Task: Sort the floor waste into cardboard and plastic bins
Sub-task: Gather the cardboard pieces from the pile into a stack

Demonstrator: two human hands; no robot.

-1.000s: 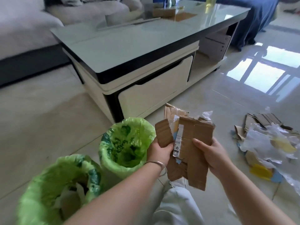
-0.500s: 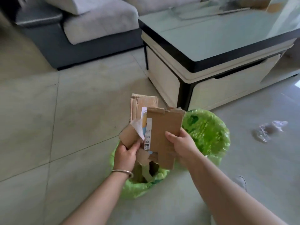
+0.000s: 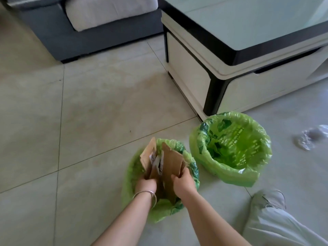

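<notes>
Two bins lined with green bags stand on the tiled floor. In the nearer bin a bundle of brown cardboard pieces stands on end, partly sunk inside. My left hand, with a silver bracelet on the wrist, grips the left pieces low down. My right hand grips the larger right-hand piece at its lower edge. The farther bin sits to the right, with only its green liner showing inside. A crumpled clear plastic piece lies on the floor at the far right.
A coffee table with a glass top and white drawers stands just behind the bins. A grey sofa is at the back left. My knee and white shoe are at the lower right. Bare tiles spread to the left.
Both hands have lowered the cardboard bundle from above the nearer bin down into it. The view has tilted down and left, so the floor pile seen a second ago is out of frame.
</notes>
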